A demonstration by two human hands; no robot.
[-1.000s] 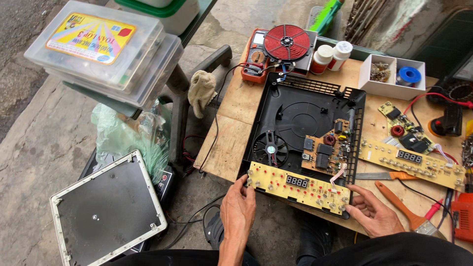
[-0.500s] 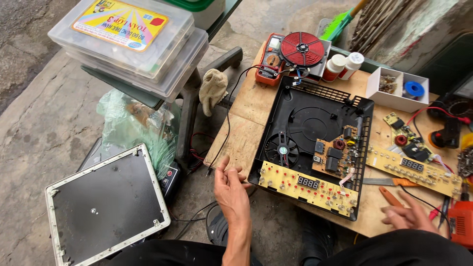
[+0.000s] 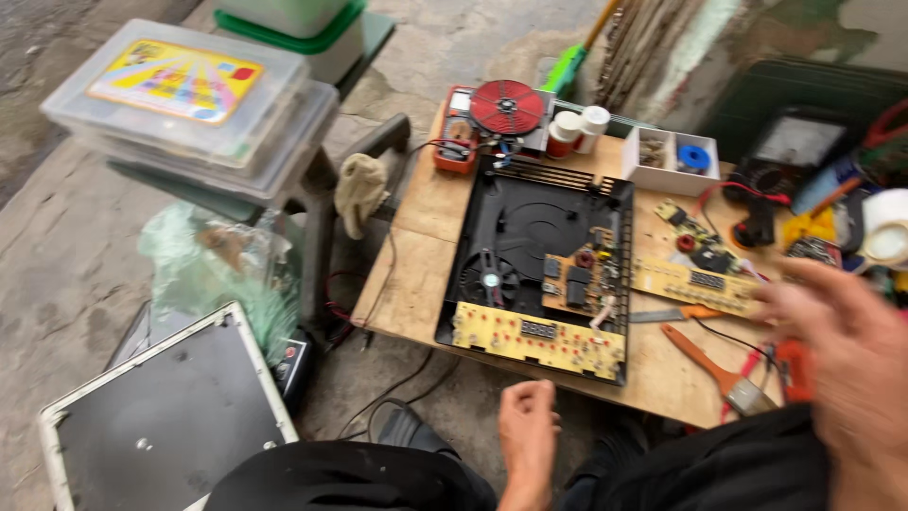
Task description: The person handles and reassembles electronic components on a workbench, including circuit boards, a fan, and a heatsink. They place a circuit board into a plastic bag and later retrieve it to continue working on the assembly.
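Note:
An opened black induction cooker base (image 3: 530,232) lies on a wooden board (image 3: 421,255), with a fan, a brown circuit board (image 3: 577,279) and a yellow control board (image 3: 539,339) along its near edge. My left hand (image 3: 528,431) hangs below the board's front edge, fingers loosely curled, holding nothing. My right hand (image 3: 851,364) is raised and blurred at the right, fingers spread, holding nothing, above a paintbrush (image 3: 719,369) and a second yellow board (image 3: 695,281).
A red coil (image 3: 507,106) and an orange multimeter (image 3: 456,142) sit at the board's far edge, beside a white parts tray (image 3: 672,156). Stacked clear plastic boxes (image 3: 189,109) stand at left. A black glass cooker top (image 3: 161,416) leans on the ground.
Both hands have come off the yellow control board. My left hand dropped below the board's edge; my right hand lifted up toward the camera. The view shifted right.

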